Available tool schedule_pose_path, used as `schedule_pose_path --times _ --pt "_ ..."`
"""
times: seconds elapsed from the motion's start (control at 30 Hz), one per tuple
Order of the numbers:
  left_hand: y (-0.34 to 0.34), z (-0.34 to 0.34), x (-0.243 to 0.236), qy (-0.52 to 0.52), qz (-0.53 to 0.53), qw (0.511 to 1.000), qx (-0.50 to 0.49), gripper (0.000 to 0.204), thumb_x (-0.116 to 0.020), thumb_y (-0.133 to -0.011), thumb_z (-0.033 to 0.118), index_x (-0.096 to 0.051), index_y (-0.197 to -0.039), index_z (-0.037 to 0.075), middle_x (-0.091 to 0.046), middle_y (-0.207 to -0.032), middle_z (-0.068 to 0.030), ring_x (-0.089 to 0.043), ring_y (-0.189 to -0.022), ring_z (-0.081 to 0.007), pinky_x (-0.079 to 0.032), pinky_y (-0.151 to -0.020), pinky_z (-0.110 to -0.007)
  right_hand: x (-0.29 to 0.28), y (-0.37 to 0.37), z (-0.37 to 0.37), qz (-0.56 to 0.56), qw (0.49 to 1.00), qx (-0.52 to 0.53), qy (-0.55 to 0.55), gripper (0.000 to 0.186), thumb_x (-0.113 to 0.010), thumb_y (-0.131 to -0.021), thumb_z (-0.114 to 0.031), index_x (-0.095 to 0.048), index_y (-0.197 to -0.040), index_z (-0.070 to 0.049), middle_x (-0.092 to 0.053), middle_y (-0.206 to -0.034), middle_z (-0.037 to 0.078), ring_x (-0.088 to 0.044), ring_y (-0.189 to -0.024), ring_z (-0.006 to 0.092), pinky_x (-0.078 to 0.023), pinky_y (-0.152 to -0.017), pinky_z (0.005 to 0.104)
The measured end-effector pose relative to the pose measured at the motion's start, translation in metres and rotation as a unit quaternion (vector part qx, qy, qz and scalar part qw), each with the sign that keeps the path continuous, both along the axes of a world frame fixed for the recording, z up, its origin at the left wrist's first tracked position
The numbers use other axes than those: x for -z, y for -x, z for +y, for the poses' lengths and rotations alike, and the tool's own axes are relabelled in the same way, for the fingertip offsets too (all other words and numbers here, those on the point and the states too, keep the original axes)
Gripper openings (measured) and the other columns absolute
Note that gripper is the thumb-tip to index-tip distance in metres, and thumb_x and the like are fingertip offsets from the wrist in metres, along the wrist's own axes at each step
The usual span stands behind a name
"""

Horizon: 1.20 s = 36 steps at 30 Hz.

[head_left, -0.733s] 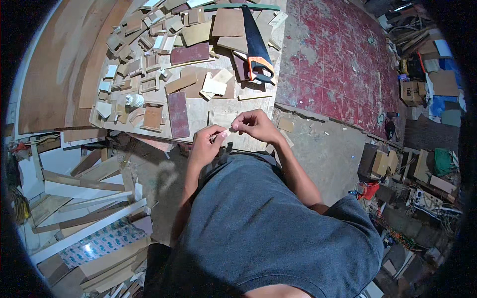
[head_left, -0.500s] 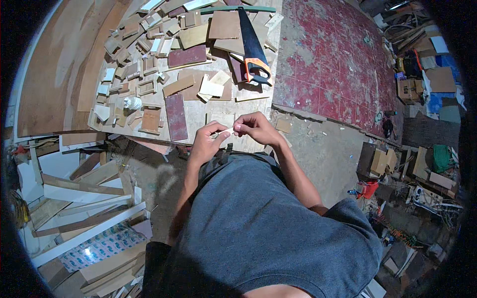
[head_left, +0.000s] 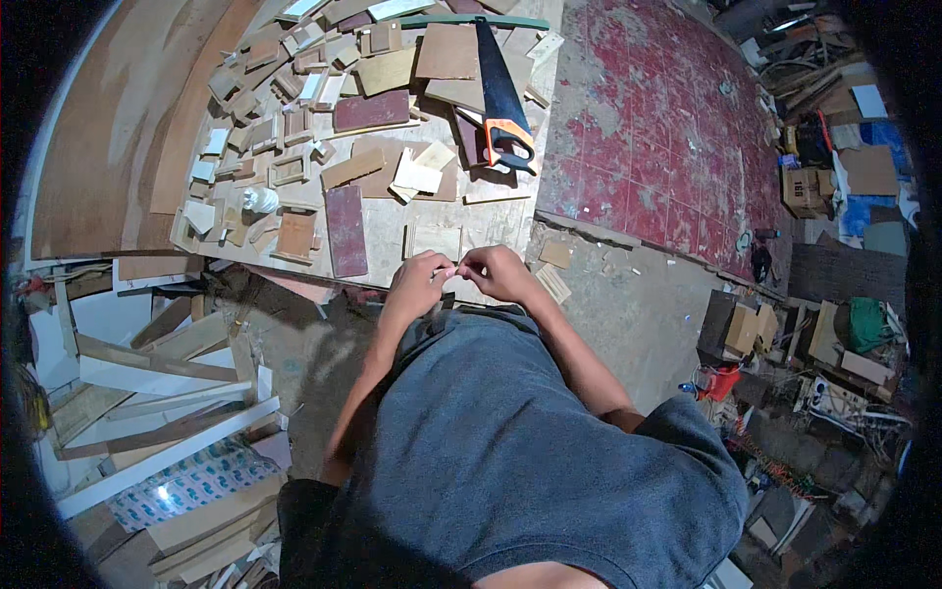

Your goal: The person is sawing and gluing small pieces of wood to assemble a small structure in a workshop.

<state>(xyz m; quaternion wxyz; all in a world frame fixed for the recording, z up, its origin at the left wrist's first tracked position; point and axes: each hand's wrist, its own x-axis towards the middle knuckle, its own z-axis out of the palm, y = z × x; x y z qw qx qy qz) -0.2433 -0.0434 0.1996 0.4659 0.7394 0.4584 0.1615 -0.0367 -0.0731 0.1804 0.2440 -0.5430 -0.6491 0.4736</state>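
My left hand and my right hand meet at the near edge of the wooden work table. Both are closed in a pinch, fingertip to fingertip, on a small pale strip that looks like wood. Most of it is hidden by the fingers. Just beyond them lies a small pale wooden frame-like piece on the table. A dark red board lies to the left of my left hand. Farther off, a handsaw with an orange and black handle rests near the table's right edge.
Several small wooden assemblies crowd the table's left side, with a white wrapped bundle among them. Loose boards lie at the back. Scrap wood is piled on the floor at left. A red container stands at right.
Both hands have shifted slightly, and the fingers now cover more of the pale strip. The view has moved a little; the things on the table lie as before.
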Motion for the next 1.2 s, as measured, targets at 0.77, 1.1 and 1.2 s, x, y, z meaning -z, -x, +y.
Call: schedule_pose_path --times 0.77,1.1,1.2 --pt "-0.010 -0.012 0.088 -0.112 0.156 0.979 0.063 0.016 -0.055 -0.081 0.007 -0.069 -0.076 0.000 -0.066 -0.076 -0.0242 -0.065 -0.076 -0.0422 -0.048 -0.074 -0.051 0.070 0.021 -0.012 -0.219 0.965 -0.079 -0.117 0.022 -0.064 -0.083 -0.018 -0.064 -0.072 0.001 -0.063 -0.069 0.026 -0.064 -0.065 0.0438 -0.051 -0.060 0.0507" --pt "-0.023 -0.015 0.097 -0.098 0.147 0.983 0.044 0.014 -0.058 -0.075 0.005 -0.071 -0.078 -0.002 -0.067 -0.078 -0.0253 -0.066 -0.080 -0.0414 -0.048 -0.080 -0.049 0.085 0.021 -0.015 -0.267 0.957 -0.052 -0.099 0.017 -0.064 -0.078 -0.016 -0.071 -0.075 -0.001 -0.065 -0.070 0.025 -0.066 -0.065 0.0404 -0.052 -0.060 0.0498" --pt "-0.028 -0.017 0.094 -0.088 0.159 0.983 0.041 0.014 -0.059 -0.075 0.005 -0.071 -0.078 -0.002 -0.067 -0.078 -0.0257 -0.066 -0.082 -0.0418 -0.047 -0.082 -0.048 0.088 0.020 -0.017 -0.268 0.958 -0.047 -0.092 0.015 -0.064 -0.076 -0.016 -0.071 -0.075 -0.002 -0.065 -0.071 0.025 -0.066 -0.066 0.0407 -0.053 -0.062 0.0497"
